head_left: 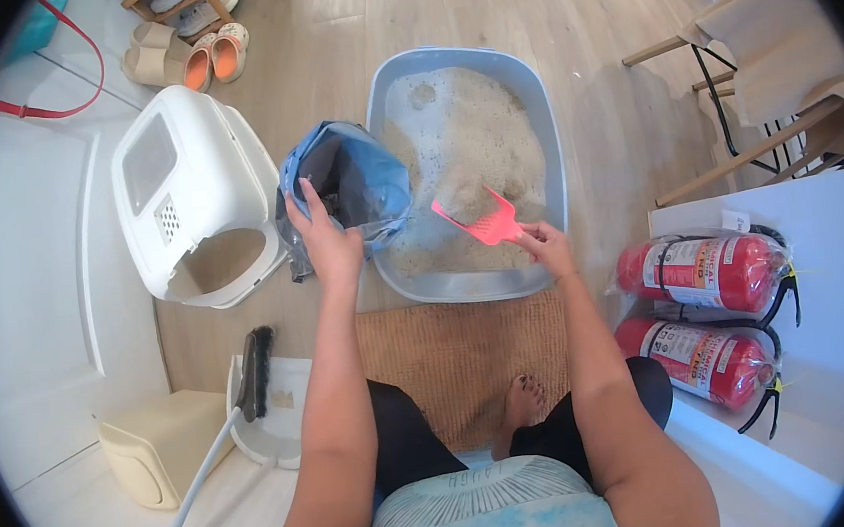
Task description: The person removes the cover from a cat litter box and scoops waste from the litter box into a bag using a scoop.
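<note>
My left hand (327, 234) grips the near edge of a blue plastic bag (382, 184), whose mouth is open and whose inside looks dark. The bag hangs at the left rim of a grey-blue litter tray (554, 141). Pale sandy litter (490, 127) covers much of the tray floor, with a barer patch at the upper left. In my right hand (544, 246) is the handle of a pink slotted scoop (495, 225). The scoop is over the lower right part of the tray, its head pointing away from me.
A white litter box hood (200, 188) lies left of the bag. Lower left are a brush (256, 373), a dustpan (280, 416) and a cream bin (162, 447). Two red fire extinguishers (689, 270) lie at right, below a chair (776, 62). A brown mat (450, 351) lies before me.
</note>
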`<state>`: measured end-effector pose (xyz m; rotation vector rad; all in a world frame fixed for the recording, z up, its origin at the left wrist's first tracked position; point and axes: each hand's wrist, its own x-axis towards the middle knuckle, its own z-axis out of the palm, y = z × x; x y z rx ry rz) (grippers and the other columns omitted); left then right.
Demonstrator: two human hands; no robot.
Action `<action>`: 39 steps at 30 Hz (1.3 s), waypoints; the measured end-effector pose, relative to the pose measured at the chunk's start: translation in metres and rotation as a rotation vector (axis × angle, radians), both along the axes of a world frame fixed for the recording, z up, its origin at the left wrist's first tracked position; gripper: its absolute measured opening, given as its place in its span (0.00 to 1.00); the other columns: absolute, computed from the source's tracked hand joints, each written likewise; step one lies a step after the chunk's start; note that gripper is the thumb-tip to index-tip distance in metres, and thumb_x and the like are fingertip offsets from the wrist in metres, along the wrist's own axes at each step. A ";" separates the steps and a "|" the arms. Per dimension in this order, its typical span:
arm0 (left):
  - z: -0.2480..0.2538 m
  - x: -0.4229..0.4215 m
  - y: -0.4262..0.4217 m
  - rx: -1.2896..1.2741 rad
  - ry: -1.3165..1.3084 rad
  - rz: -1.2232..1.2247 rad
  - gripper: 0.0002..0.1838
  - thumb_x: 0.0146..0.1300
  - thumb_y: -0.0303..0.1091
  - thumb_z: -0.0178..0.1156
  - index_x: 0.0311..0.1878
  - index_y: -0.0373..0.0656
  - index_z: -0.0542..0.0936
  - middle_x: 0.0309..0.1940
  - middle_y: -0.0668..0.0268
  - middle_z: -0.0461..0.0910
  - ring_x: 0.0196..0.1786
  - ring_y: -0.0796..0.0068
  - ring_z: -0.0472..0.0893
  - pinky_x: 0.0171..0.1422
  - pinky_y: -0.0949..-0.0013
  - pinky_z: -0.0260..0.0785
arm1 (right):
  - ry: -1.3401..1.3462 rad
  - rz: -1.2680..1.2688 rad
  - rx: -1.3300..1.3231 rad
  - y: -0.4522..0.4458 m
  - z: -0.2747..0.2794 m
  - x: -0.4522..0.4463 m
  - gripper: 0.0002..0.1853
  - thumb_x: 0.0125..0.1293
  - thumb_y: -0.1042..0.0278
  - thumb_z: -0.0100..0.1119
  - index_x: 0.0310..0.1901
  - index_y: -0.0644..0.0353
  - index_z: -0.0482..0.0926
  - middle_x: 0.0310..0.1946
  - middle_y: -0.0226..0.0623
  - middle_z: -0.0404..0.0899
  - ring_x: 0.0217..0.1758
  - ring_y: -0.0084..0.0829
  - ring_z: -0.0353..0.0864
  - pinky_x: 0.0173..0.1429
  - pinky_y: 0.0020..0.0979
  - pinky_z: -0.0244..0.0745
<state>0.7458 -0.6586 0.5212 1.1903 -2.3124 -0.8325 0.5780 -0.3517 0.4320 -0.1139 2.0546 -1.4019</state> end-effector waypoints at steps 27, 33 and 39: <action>0.002 0.000 0.001 0.010 0.059 -0.025 0.52 0.42 0.14 0.58 0.74 0.48 0.51 0.72 0.45 0.43 0.71 0.42 0.58 0.67 0.59 0.62 | 0.130 -0.050 -0.045 -0.011 0.024 -0.010 0.16 0.61 0.61 0.66 0.47 0.61 0.81 0.27 0.27 0.79 0.22 0.14 0.68 0.24 0.19 0.63; -0.002 0.000 -0.002 -0.003 0.031 -0.024 0.52 0.42 0.15 0.58 0.74 0.48 0.52 0.72 0.44 0.43 0.71 0.41 0.57 0.67 0.58 0.63 | 0.136 -0.022 -0.013 -0.010 0.033 -0.017 0.16 0.63 0.59 0.64 0.47 0.60 0.81 0.27 0.27 0.79 0.23 0.14 0.69 0.25 0.19 0.64; -0.002 -0.002 -0.003 0.052 0.043 -0.018 0.52 0.42 0.15 0.58 0.74 0.48 0.52 0.72 0.44 0.43 0.71 0.41 0.56 0.67 0.58 0.62 | 0.201 0.062 0.121 -0.014 0.056 -0.018 0.16 0.63 0.57 0.64 0.46 0.59 0.81 0.25 0.26 0.77 0.26 0.16 0.71 0.29 0.22 0.66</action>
